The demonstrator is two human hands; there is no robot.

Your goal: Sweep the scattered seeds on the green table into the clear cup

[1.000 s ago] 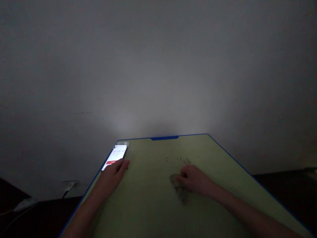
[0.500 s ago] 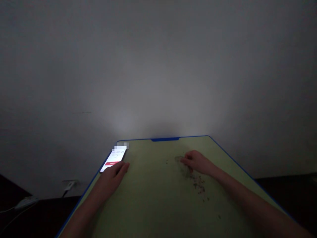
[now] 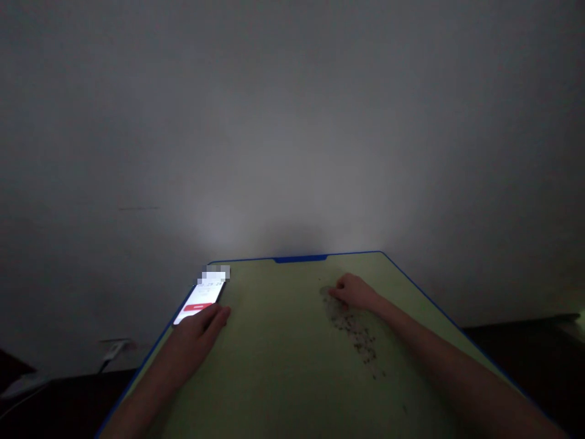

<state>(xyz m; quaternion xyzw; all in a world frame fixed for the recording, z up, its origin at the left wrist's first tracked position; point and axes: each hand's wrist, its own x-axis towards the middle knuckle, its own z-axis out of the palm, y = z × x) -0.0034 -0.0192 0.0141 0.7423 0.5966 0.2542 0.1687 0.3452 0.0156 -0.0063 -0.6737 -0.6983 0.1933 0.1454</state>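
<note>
The scene is dim. My left hand (image 3: 196,326) lies flat on the green table (image 3: 274,366) with fingers stretched out, its tips at the near end of a lit phone (image 3: 201,296) by the left edge. My right hand (image 3: 354,291) reaches toward the far part of the table, fingers curled down over the far end of a trail of several small dark grains (image 3: 354,332). Whether it holds anything I cannot make out.
The table has a blue rim (image 3: 299,258) and stands against a pale wall. A socket with a cable (image 3: 112,350) sits low on the wall to the left. The floor on both sides is dark.
My right hand has moved away from me toward the far edge, leaving a longer trail of grains behind it. The left hand stays by the phone.
</note>
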